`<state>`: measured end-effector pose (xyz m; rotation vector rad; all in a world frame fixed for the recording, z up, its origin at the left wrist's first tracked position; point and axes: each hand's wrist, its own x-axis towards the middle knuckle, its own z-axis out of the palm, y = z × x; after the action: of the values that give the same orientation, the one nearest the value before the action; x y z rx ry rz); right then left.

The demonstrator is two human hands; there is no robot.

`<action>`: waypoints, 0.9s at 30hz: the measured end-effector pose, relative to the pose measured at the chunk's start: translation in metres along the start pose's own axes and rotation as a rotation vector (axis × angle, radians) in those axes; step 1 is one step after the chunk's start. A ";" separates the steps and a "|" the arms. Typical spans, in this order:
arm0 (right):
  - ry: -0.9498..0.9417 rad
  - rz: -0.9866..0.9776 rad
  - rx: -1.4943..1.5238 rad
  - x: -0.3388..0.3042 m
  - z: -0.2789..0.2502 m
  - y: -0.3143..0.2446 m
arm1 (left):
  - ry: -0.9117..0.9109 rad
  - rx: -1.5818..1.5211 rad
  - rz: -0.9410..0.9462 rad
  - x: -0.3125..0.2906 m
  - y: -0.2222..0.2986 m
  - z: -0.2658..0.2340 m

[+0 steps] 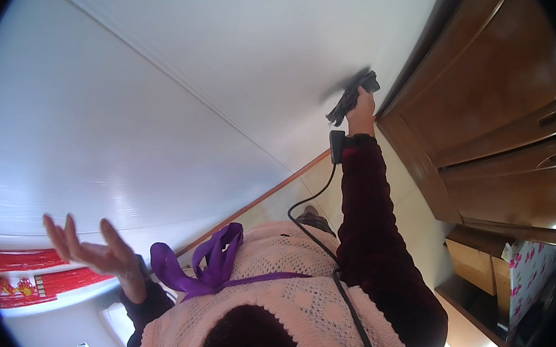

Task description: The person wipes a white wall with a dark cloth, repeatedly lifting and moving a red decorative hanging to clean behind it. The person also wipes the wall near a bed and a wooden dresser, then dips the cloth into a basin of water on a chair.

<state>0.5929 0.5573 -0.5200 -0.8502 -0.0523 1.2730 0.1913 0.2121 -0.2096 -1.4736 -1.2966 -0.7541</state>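
Note:
My right hand (362,111) reaches far forward, fingers closed round a dark crumpled cloth (345,104). The cloth is at a broad, glossy white surface (180,144), with a dark shadow beside it; whether it touches cannot be told. On that wrist sits a small black device (337,146), its black cable (307,202) running back along my body. Out to the left, my left hand (96,253) is held up with its fingers spread and nothing in it. A purple ribbon bow (212,261) hangs at the front of my pink knitted garment (285,241).
Brown wooden cabinets (497,121) with drawers stand along the right. Below them are a cardboard box (473,262) and a flowered cloth (528,274). A brown strip (255,201) borders the white surface, beside pale floor tiles (410,186). Red decorations (46,282) show at lower left.

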 end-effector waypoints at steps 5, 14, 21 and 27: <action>-0.230 0.101 0.083 -0.023 -0.008 -0.031 | -0.114 -0.187 -0.050 0.014 0.041 0.042; -0.537 0.064 0.181 -0.081 0.025 -0.070 | -0.198 -0.457 -0.076 0.022 0.071 0.077; -0.252 -0.498 -0.123 -0.133 0.102 -0.080 | -0.168 -0.450 -0.013 0.029 0.074 0.088; -0.192 -1.032 -0.555 -0.093 0.163 -0.093 | -0.108 -0.324 -0.057 0.038 0.090 0.100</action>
<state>0.5597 0.5607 -0.3132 -0.9602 -0.9148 0.3368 0.2711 0.3246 -0.2304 -1.7606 -1.3471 -0.9681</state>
